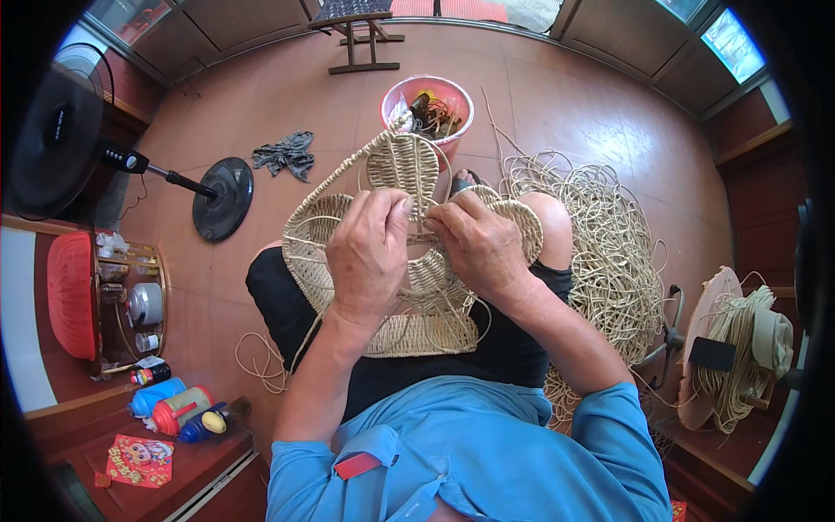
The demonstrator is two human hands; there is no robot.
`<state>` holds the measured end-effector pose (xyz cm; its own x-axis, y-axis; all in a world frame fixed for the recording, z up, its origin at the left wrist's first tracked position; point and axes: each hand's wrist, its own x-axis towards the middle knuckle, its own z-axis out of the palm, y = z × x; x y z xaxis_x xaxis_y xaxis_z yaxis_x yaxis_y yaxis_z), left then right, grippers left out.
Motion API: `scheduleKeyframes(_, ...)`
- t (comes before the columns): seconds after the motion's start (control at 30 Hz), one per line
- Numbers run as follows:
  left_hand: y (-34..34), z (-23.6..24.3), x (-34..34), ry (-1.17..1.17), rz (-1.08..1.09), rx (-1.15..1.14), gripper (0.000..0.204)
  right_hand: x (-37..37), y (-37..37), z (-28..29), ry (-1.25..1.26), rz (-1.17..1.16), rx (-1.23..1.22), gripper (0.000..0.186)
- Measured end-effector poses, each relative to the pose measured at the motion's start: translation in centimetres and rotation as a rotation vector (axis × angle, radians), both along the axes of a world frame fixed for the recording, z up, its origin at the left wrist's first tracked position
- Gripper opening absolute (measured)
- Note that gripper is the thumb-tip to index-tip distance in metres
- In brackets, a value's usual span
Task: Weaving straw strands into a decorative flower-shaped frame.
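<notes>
A beige woven cord piece (pixel 413 337) with several rounded, petal-like lobes rests across my lap. My left hand (pixel 370 248) is closed in a pinch on the cord near the middle of the piece, just below its upper lobe (pixel 402 170). Close beside it, my right hand (pixel 481 239) also pinches cord, with thumb and forefinger together. The fingers partly cover the exact strands. A thicker twisted cord edge (pixel 333 178) runs from the top of the piece down its left side.
Loose beige cord (pixel 604 248) lies heaped on the floor at my right, near a wound spool (pixel 735 348). A pink bucket (pixel 465 97) with tools stands ahead. To the left are a fan base (pixel 223 200), a dark rag (pixel 285 155) and a shelf with a kettle (pixel 145 304).
</notes>
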<state>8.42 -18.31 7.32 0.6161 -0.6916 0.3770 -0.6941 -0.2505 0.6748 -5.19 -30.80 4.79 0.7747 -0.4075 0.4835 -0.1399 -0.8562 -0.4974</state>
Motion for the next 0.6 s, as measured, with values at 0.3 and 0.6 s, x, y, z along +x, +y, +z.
scheduleKeyframes(0.3, -2.9, 0.5, 1.5, -0.165, -0.014, 0.135, 0.02, 0.8, 0.7, -0.1, 0.056, -0.073, -0.055, 0.007)
scheduleKeyframes(0.6, -1.8, 1.2, 1.9, 0.304, -0.075, 0.163, 0.018, 1.3, 1.1, 0.4, 0.115, -0.135, -0.024, 0.005)
